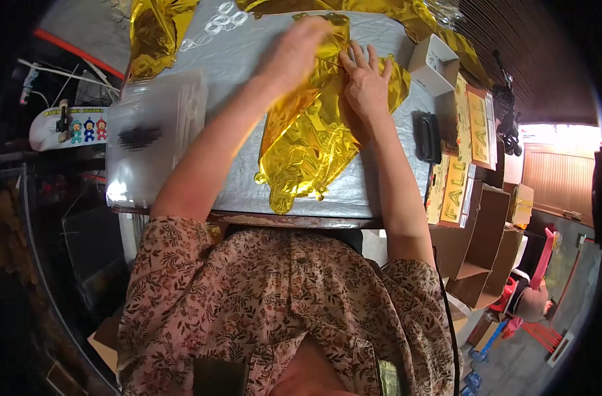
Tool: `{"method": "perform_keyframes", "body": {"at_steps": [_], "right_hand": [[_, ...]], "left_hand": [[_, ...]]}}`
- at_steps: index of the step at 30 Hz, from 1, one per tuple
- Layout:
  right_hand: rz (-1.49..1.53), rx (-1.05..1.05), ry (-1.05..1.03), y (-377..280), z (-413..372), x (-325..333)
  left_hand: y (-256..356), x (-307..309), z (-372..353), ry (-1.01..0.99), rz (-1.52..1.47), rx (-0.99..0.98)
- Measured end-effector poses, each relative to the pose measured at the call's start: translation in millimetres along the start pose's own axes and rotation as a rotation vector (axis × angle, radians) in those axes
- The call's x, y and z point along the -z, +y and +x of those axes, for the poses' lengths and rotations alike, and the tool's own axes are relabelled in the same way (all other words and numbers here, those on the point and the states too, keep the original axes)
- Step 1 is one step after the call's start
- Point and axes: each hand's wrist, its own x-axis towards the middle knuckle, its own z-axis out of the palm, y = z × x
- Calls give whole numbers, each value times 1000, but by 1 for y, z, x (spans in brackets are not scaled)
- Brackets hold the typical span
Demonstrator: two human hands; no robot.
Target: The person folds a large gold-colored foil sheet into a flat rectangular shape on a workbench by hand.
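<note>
A crinkled gold foil sheet lies on the silvery covered table, its lobed end pointing toward the body. Across its right part rests my right hand, palm down with the fingers spread. My left hand is over the upper part of the foil, blurred by motion, so its fingers cannot be made out. More gold foil lies at the table's left back corner, and another stretch runs along the back edge.
Clear plastic sleeves lie at the left. White rings of string are at the back. At the right are a white box, a black case and printed packs. Cardboard boxes stand beyond the right edge.
</note>
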Motion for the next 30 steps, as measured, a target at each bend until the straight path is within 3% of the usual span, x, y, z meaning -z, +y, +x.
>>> {"method": "perform_keyframes", "body": {"at_steps": [1,2,4,7,12,14,17,27,30], "right_hand": [[12,-7,17,0,0,0],[23,-15,33,0,0,0],[40,-19,18,1,0,1],[86,-34,18,3,-1,2],[164,-66,-42,14,5,2],[348,-81,-74,24,13,5],[220,-67,-84,31,24,0],[239,-115,-132,63,68,-22],[550,-53,-58,82,73,-42]], "left_hand": [[1,-9,-6,-56,-34,-143],[6,-10,-6,-51,-27,-139],[14,-14,-11,-244,-115,-108],[14,-15,-16,-274,-130,-11],[10,-23,-21,-200,-105,-23],[8,-24,-22,-176,-96,-22],[9,-26,-24,-157,-116,-21],[8,-24,-26,-264,-62,17],[8,-25,-25,-252,-56,8]]}}
